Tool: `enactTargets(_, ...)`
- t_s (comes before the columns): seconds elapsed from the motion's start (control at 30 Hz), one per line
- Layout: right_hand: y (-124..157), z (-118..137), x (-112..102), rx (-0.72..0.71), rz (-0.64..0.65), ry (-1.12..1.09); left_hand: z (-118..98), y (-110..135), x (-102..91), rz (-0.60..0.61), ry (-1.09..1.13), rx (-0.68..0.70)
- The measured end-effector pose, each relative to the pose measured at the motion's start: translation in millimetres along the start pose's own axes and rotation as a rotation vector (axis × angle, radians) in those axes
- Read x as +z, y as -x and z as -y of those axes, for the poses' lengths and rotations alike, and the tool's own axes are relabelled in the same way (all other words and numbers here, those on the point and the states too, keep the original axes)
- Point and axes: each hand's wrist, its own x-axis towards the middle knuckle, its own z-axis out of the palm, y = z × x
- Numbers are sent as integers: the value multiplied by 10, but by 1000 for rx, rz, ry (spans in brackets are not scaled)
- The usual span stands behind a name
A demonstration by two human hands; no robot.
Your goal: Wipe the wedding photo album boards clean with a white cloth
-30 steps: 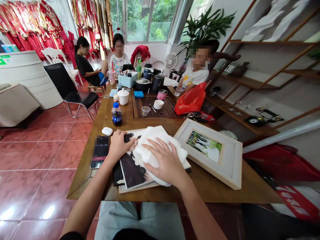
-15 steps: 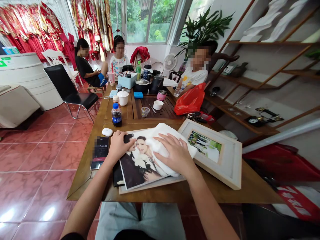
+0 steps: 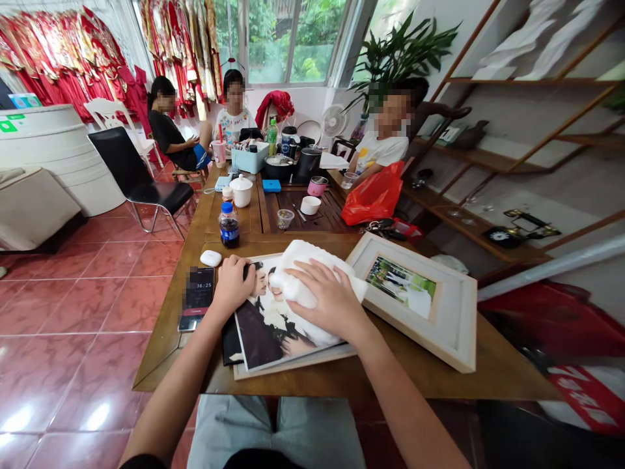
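Observation:
A large photo print (image 3: 261, 332) of a couple lies on a pale frame (image 3: 297, 366) and a dark sheet (image 3: 231, 342) at the table's near edge. My left hand (image 3: 233, 284) is at the print's upper left edge, its thumb over the print and its fingers curled beside it. Under my right hand (image 3: 329, 296) is a bunched white cloth (image 3: 297, 257), pressed onto the print with the fingers spread over it. The cloth covers the print's right part and one of the pictured faces.
Right of the print lies a framed photo (image 3: 400, 286). A phone (image 3: 198, 296), white earbud case (image 3: 211, 258) and cola bottle (image 3: 228, 226) stand left. Farther back are a red plastic bag (image 3: 374, 195), white bowl (image 3: 310, 206) and lidded cup (image 3: 241, 191). Three people sit around the table.
My right hand has slid the white cloth leftward across the print, over the pictured face. My left hand stays at the edge, its thumb drawn back slightly.

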Motion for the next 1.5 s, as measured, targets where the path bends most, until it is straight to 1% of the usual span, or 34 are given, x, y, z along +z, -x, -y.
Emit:
enactTargets(0.07, -27, -35, 9, 43, -19, 17, 9, -1, 16, -9, 1, -3)
enactTargets(0.13, -65, -17, 26, 50, -20, 26, 16, -2, 26, -12, 6, -5)
enactTargets(0.3, -211, 191, 72, -60, 58, -13, 21, -6, 19, 12, -7, -12)
enactTargets(0.43, -332, 299, 93, -82, 80, -10, 25, -9, 9, 18, -12, -5)
enactTargets(0.5, -371, 267, 93, -57, 87, 4, 27, -8, 7, 17, -6, -5)
enactTargets(0.67, -415, 78, 85, 71, 62, 38, 19, 1, 11, 14, 5, -14)
enactTargets(0.73, -427, 75, 97, 94, 55, 47, 9, 2, 12, 18, -1, -14)
enactTargets(0.8, -441, 147, 120, 76, 62, 49, -2, 2, 5, 24, -20, -17)
enactTargets(0.93, -469, 365, 160, -32, 90, 34, -11, -2, -22, 45, -54, -13)
enactTargets(1.0, -474, 406, 162, -59, 95, 29, -4, -5, -28, 54, -51, -7)
enactTargets(1.1, -462, 304, 138, -53, 93, 28, 11, -9, -12, 45, -47, -9)
enactTargets(1.3, -445, -208, 46, 70, 57, 49, 24, -8, 35, -4, 5, -10)
enactTargets(1.37, -447, -333, 21, 104, 49, 50, 23, -11, 38, -8, 9, -15)
enactTargets(1.5, -408, -419, -3, 111, 45, 39, 33, -21, 43, 5, -6, -16)
